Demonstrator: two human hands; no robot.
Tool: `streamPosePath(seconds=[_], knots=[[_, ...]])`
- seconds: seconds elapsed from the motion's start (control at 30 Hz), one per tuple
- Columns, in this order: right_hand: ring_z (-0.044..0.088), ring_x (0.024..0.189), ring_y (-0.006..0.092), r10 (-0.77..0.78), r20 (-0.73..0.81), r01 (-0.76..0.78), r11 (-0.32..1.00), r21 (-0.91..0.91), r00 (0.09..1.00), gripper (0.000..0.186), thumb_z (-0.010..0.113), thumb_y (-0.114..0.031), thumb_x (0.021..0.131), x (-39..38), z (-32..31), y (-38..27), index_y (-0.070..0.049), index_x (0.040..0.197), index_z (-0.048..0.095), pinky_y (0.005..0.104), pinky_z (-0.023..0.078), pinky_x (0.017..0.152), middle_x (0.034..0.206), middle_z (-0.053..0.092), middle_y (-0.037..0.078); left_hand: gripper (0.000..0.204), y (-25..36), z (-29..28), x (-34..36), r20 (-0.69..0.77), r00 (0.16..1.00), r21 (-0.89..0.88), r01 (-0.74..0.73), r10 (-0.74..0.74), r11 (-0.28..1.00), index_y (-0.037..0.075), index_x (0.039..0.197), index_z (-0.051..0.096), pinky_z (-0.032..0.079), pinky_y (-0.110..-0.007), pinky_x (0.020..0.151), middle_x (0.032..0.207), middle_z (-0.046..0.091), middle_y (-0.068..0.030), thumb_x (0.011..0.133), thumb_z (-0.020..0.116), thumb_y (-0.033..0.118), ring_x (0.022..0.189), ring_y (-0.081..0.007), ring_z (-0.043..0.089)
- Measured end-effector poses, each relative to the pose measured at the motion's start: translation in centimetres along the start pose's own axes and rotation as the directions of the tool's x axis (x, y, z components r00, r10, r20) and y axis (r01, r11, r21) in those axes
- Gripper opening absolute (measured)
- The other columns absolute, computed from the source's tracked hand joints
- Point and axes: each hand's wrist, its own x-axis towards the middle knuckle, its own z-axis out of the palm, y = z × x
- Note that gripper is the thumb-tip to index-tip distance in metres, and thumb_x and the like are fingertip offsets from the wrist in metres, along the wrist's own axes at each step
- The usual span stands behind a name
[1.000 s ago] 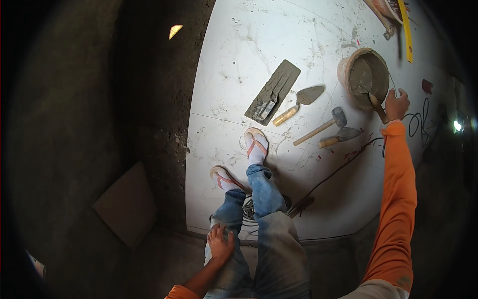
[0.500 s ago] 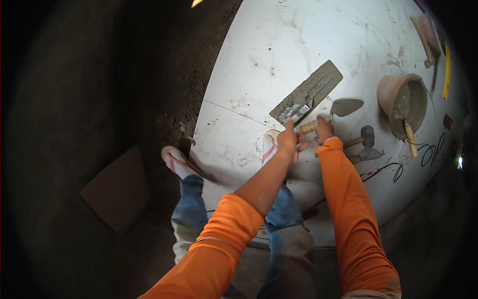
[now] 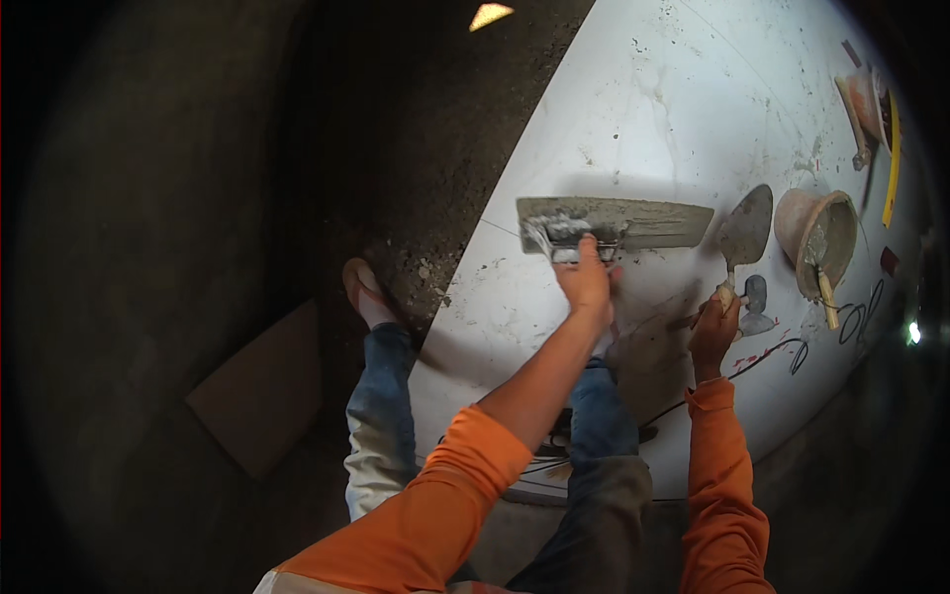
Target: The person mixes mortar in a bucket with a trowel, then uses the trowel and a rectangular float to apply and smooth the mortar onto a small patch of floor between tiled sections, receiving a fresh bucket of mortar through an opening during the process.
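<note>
My left hand is closed round the handle of a long rectangular plastering trowel, whose blade is smeared with grey mortar. The blade is held crosswise above the white slab and casts a shadow on it. To its right, my right hand grips the wooden handle of a pointed brick trowel, with the blade pointing away from me. The two blades are close together but appear apart. Just beyond the right hand is a dark-headed mallet, its handle mostly hidden, beside a grey blade.
A mortar-stained bucket stands at the right, a wooden tool handle sticking out. Farther right are a yellow strip, a hammer-like wooden tool and black cable. The white slab borders dark rough ground; a flat board lies left.
Both trowels have come up off the slab. The left hand has closed on the plastering trowel and turned it crosswise; the right hand has swung the pointed trowel upright and rightward.
</note>
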Motion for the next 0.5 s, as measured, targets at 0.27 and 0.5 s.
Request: streamPosePath(seconds=[0.27,0.5], knots=[[0.061,0.076,0.0414,-0.441,0.639,0.731,0.614,-0.298,0.631,0.035,0.064,-0.017,0.085,-12.3,16.7,-21.7,-0.005,0.115,0.049,0.0448,0.05,0.067,0.092,0.062,0.018,0.047,33.9,-13.3,-2.4,0.534,0.534,0.577,-0.797,0.656,0.18,-0.008,0.121,0.039,0.047,-0.039,0.083,0.1,0.061,-0.0258,0.087,0.06,0.018,0.094,-0.0353,0.062],[0.062,0.072,0.0382,-0.572,0.618,0.84,0.42,-0.344,0.539,0.036,0.063,-0.019,0.086,-17.3,27.6,-35.2,-0.01,0.118,0.049,0.0439,0.052,0.062,0.086,0.06,0.016,0.051,47.4,-13.9,-4.8,0.655,0.423,0.569,-0.821,0.626,-0.041,-0.011,0.122,0.032,0.045,-0.044,0.083,0.098,0.059,-0.0316,0.088,0.057,0.017,0.093,-0.0404,0.061]])
